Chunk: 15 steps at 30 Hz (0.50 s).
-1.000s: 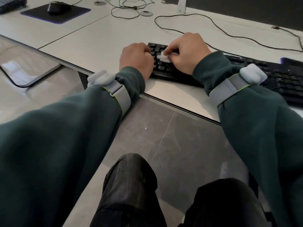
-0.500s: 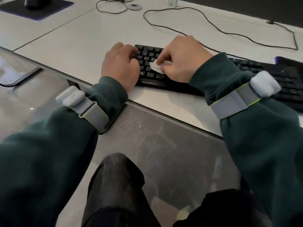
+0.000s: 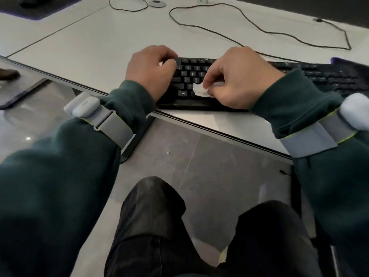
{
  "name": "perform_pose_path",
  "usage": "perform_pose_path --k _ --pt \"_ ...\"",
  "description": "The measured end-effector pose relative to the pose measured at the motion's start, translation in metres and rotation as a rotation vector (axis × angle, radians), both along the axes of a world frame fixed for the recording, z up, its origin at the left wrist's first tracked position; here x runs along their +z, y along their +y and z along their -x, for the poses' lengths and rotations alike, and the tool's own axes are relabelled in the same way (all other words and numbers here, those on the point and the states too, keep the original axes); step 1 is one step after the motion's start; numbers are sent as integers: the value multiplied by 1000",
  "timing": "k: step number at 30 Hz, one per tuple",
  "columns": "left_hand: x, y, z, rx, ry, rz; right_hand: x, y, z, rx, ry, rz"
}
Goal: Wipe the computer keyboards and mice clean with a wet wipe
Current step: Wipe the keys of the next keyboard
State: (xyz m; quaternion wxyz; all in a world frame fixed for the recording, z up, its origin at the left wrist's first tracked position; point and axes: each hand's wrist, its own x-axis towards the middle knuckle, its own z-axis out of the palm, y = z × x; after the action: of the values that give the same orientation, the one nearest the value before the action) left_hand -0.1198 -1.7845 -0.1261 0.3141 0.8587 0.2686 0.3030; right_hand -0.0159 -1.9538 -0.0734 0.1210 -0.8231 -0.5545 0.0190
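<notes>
Two hands work at one black keyboard (image 3: 191, 73), which lies on a white desk (image 3: 89, 43) with its front just beside the desk's near edge. At the far left corner a dark mouse pad (image 3: 46, 9) carries a dark mouse (image 3: 30, 1), cut off by the frame and well apart from the hands; a seam in the desk top runs between that pad and the keyboard. Further along the back lie a small cable loop (image 3: 127, 8) and a round grey disc (image 3: 157, 4). The left hand (image 3: 149, 72) sits on the keyboard's left end, fingers curled over its top corner and holding it. Open white surface runs from that hand out to the seam. On the lower key rows lies the wet wipe (image 3: 199, 90), a small white wad pinched between the thumb and fingertips of the right hand (image 3: 239, 78), which covers the keys beneath it. A long black cable (image 3: 259, 32) snakes behind the keyboard, passing close to its back edge beyond the right hand. A purple-edged pad (image 3: 349, 63) touches the keyboard's right end at the frame edge.
</notes>
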Motion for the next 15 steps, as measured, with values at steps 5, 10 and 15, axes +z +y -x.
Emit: perform_pose_path --k 5,10,15 --pt "1 2 1 -17 43 -50 -8 2 10 -99 -40 -118" --pt "-1 9 -4 -65 82 131 -27 1 27 -101 -86 -246" --pt "-4 8 -9 -20 50 -9 -52 -5 55 -28 -167 -396"
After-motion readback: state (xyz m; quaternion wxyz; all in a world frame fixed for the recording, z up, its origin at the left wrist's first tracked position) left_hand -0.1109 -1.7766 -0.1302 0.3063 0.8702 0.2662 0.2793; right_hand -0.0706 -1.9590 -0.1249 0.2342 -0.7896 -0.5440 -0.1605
